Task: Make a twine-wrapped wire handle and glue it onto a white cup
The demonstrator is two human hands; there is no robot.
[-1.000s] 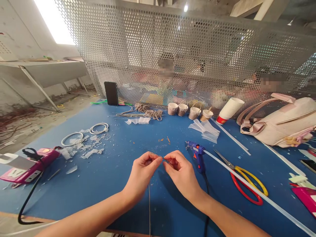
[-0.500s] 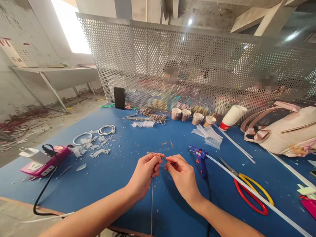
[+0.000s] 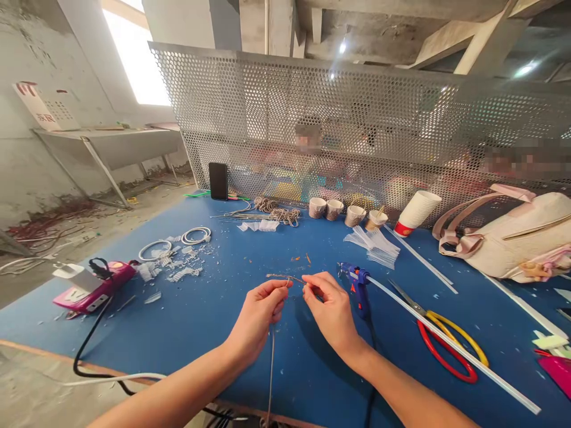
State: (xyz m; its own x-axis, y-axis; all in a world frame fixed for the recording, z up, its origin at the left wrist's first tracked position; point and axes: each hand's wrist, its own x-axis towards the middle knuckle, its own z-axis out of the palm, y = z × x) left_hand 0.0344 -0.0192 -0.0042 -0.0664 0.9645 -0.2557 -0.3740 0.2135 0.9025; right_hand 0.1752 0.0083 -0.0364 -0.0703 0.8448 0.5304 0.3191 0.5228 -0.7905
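Note:
My left hand [image 3: 256, 312] is closed in a pinch on a thin grey-brown cord [image 3: 272, 368] that hangs from it past the table's front edge. Opposite it, my right hand [image 3: 332, 312] pinches one end of a thin brownish stick [image 3: 277, 276], held nearly level above the table. The cord seems to run from my left fingertips up to the stick; whether it is wound round it is too small to tell. Right of my hands lies a blue glue gun [image 3: 360, 286] with a long clear glue stick [image 3: 446, 342] in its back. Scissors [image 3: 450, 339] with red and yellow handles lie beneath that stick.
Bundled cord [image 3: 285, 215], small cups [image 3: 355, 215], stacked paper cups [image 3: 418, 212] and a phone [image 3: 218, 181] stand along a perforated metal screen [image 3: 267, 119]. White rings [image 3: 196, 236], plastic scraps and a pink power strip [image 3: 96, 291] are at left, a pale bag [image 3: 526, 238] at right.
My left fingertips have come off the stick and now pinch the cord just below it. My right hand still holds the stick's end. The view has shifted slightly.

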